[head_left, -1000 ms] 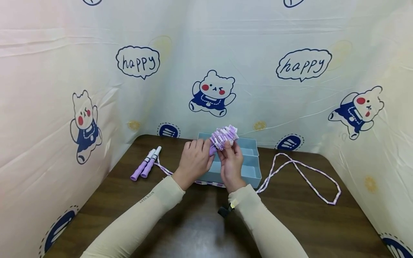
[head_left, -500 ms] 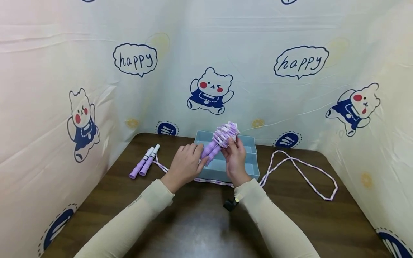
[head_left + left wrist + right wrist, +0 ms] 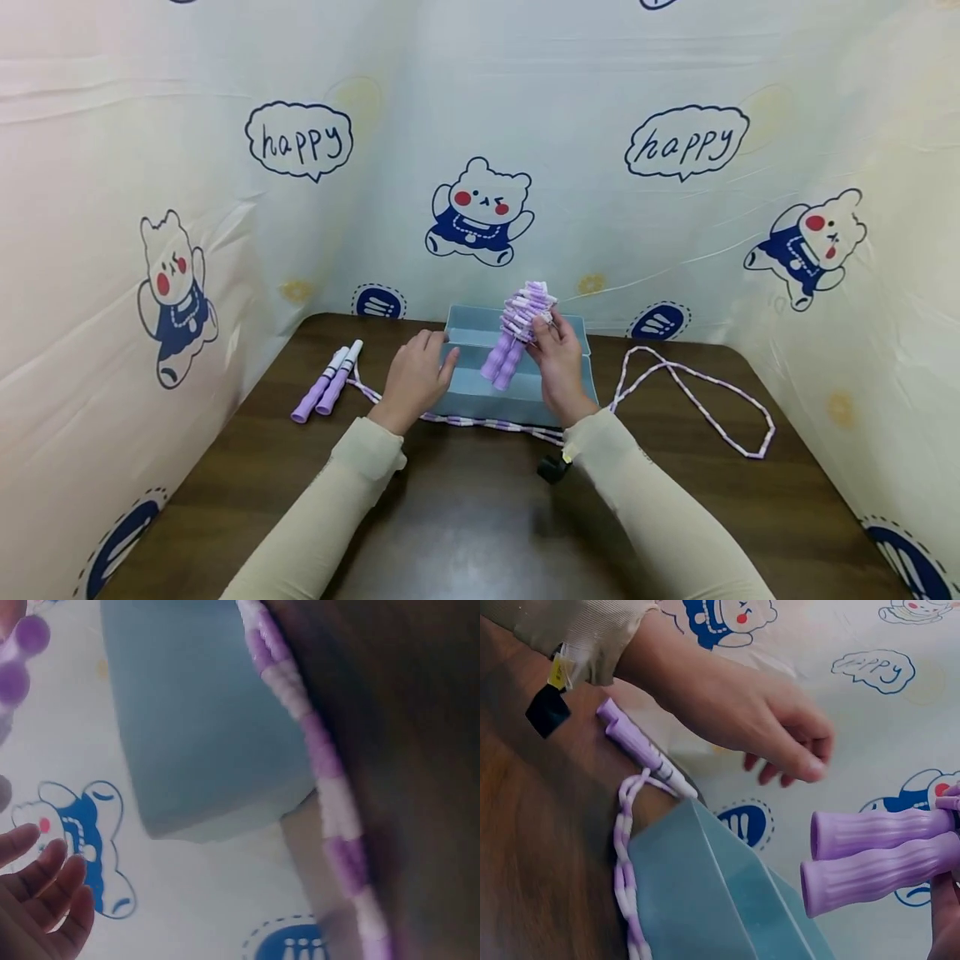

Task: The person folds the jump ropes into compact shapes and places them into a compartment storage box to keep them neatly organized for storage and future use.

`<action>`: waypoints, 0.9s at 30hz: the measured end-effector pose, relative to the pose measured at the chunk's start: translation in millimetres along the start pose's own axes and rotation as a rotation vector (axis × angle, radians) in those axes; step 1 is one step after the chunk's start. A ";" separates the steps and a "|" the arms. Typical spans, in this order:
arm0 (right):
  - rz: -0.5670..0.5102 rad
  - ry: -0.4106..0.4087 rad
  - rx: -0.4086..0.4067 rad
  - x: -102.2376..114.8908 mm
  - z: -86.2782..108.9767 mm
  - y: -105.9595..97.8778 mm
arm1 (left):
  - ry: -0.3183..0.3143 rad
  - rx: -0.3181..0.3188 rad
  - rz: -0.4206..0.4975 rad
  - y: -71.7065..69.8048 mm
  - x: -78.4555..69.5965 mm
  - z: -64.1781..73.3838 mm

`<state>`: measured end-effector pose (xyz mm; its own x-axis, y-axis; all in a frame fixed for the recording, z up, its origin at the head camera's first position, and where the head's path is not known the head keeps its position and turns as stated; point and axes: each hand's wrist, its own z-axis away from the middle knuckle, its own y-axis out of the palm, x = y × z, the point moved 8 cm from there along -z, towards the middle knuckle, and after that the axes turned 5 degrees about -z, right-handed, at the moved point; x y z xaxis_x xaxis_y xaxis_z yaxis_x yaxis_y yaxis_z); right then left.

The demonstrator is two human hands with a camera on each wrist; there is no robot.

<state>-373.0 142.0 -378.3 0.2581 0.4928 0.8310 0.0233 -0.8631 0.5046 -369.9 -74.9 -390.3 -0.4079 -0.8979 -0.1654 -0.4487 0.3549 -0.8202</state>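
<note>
Right hand (image 3: 560, 362) pinches the wound beaded rope (image 3: 523, 312) over the blue box (image 3: 487, 407), its 2 handles (image 3: 502, 361) tilting down; left hand (image 3: 415, 375), fingers loose, grips nothing by the box's left end. A firm pinch should prevent unwinding.

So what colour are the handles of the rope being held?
Light purple; the handles show best in the right wrist view.

L bubble (image 3: 298, 140) & R bubble (image 3: 687, 140) on bkdrop (image 3: 480, 75) read "happy"; blue ovals (image 3: 378, 302) abv back edge of tbl (image 3: 465, 542) bear "!!!".
</note>
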 end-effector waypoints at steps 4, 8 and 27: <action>0.056 0.004 0.001 3.0 -6.2 -8.0 | -0.061 0.031 0.083 12.0 14.0 2.8; 0.118 0.018 0.012 7.4 -10.4 -16.5 | -0.111 0.060 0.125 22.4 24.9 8.4; 0.572 0.121 0.244 13.1 -37.3 -21.3 | -0.391 0.392 0.423 70.6 59.6 28.5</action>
<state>-406.1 171.0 -369.5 0.1846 -0.0576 0.9811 0.1368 -0.9871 -0.0837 -403.3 -110.9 -473.6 -0.1354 -0.7570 -0.6392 0.0358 0.6410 -0.7667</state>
